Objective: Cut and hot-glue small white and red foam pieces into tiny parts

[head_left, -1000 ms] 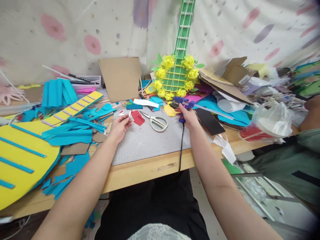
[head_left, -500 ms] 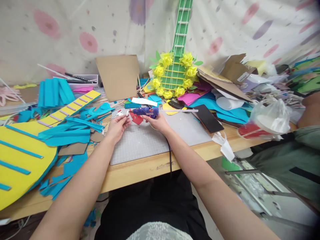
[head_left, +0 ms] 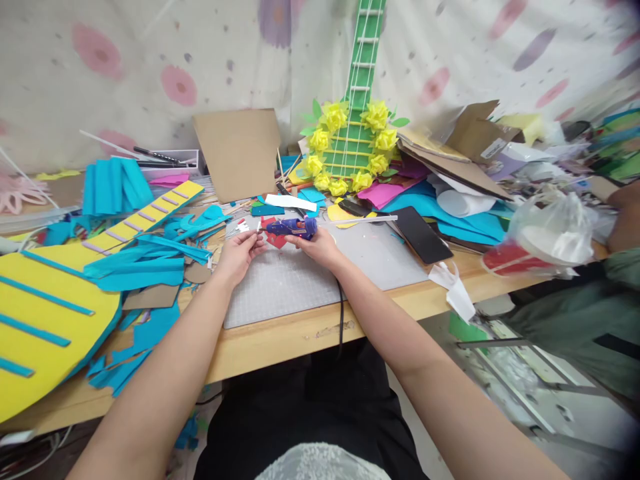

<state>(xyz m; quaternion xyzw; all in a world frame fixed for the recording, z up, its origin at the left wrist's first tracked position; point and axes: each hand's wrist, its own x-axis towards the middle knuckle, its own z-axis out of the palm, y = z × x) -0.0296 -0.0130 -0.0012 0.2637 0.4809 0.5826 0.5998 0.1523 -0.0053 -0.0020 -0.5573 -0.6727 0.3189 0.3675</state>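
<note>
Small white piece (head_left: 259, 227), seemingly not yet attached, was pinched in left hand (head_left: 241, 256) beside the blue glue gun (head_left: 294, 228) gripped by right hand (head_left: 320, 247), mid-tabletop (head_left: 280, 341); green instrument (head_left: 358, 100), back edge, stood strung and flowered; yellow instrument (head_left: 60, 281), left end, looked unstrung.

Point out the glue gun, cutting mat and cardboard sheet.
Glue gun (head_left: 297, 228): head view, on its dark blue body.
Cutting mat (head_left: 285, 287): head view, on its bare grey surface.
Cardboard sheet (head_left: 239, 155): head view, middle of its face.

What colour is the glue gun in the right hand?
Blue-purple; the head view shows the glue gun best.
</note>
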